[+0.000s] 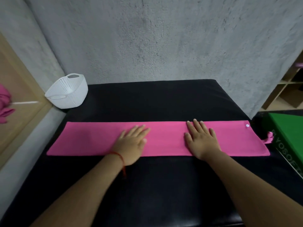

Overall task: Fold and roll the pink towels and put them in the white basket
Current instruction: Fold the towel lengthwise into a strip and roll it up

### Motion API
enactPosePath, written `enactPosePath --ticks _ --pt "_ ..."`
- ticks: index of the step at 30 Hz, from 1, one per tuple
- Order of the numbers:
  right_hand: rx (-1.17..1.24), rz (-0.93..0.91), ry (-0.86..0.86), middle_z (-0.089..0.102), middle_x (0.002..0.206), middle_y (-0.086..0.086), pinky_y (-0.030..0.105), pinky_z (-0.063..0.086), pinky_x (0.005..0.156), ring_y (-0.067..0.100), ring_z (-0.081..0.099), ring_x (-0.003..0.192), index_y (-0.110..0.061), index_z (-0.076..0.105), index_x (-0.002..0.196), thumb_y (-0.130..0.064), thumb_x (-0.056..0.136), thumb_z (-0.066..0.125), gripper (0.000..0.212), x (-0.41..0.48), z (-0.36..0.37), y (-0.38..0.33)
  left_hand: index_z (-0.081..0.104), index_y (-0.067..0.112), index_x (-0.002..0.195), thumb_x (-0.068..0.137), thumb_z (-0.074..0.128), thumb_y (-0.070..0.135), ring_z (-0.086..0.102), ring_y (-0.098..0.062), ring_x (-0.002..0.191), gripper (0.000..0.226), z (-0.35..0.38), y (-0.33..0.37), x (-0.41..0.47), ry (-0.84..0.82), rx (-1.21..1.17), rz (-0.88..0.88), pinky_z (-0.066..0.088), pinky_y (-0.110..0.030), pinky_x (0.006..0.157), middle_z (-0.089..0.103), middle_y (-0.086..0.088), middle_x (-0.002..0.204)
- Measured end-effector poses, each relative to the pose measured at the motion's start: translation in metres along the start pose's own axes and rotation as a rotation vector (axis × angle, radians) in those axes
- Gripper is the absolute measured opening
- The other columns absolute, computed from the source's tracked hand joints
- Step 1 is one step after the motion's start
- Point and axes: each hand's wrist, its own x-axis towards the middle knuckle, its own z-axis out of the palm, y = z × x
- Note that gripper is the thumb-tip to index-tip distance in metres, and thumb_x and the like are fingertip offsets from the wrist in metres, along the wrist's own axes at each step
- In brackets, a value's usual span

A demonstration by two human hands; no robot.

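Black table (147, 99) bears pink towel (167, 138); green box (288, 128) cut off.

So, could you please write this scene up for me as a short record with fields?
surface: black padded table
towel: pink towel, folded into a long strip, flat across the table
hands: left hand and right hand, palms down on the towel
basket: white basket at the far left corner, no towel visible inside
other: pink cloth at left edge; green box at right
stage: towel not yet rolled
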Motion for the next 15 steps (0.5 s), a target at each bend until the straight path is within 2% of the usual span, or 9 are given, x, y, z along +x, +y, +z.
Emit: enactPosePath --ticks 3,6,8,11,15 --pt "-0.031 -0.01 -0.005 -0.01 0.176 -0.007 0.05 0.0 0.131 0.016 -0.011 0.162 -0.039 -0.004 0.168 -0.073 0.1 0.005 0.076 0.0 0.002 -0.004 0.001 0.048 0.162 0.109 0.015 0.052 0.001 -0.009 0.159 0.055 -0.017 -0.093 -0.022 -0.02 0.019 -0.164 0.007 -0.048 0.127 -0.001 0.019 0.172" --pt "-0.05 -0.012 0.004 -0.01 0.176 -0.008 0.05 0.0 0.131 0.015 -0.012 0.162 -0.039 -0.006 0.167 -0.084 0.094 0.002 0.086 -0.001 0.001 -0.005 -0.001 0.048 0.162 0.095 0.003 0.07 0.0 -0.014 0.16 0.071 -0.027 -0.179 -0.043 -0.042 0.042 -0.328 0.009 -0.052 0.127 -0.005 0.016 0.172" --pt "-0.059 -0.012 0.009 -0.009 0.176 -0.008 0.05 0.0 0.131 0.015 -0.011 0.162 -0.039 -0.005 0.167 -0.089 0.091 0.003 0.092 -0.001 0.002 -0.005 0.001 0.051 0.162 0.1 0.011 0.071 -0.001 -0.015 0.16 0.065 -0.028 -0.217 -0.052 -0.043 -0.001 -0.413 0.006 -0.057 0.127 -0.004 0.015 0.173" --pt "-0.066 -0.01 0.014 -0.009 0.176 -0.008 0.049 0.001 0.131 0.014 -0.011 0.162 -0.04 -0.005 0.167 -0.094 0.087 0.003 0.097 -0.001 0.003 -0.007 0.007 0.052 0.162 0.106 0.026 0.065 0.001 -0.016 0.16 0.06 -0.026 -0.243 -0.055 0.003 -0.075 -0.474 0.007 -0.054 0.127 0.002 0.015 0.173" --pt "-0.077 -0.011 0.023 -0.009 0.176 -0.008 0.049 0.001 0.131 0.014 -0.01 0.162 -0.041 -0.006 0.167 -0.094 0.086 0.001 0.097 -0.001 0.004 -0.007 0.007 0.054 0.16 0.104 0.018 0.068 0.006 -0.016 0.16 0.06 -0.023 -0.253 -0.051 0.028 -0.097 -0.487 0.011 -0.055 0.127 0.005 0.018 0.172"
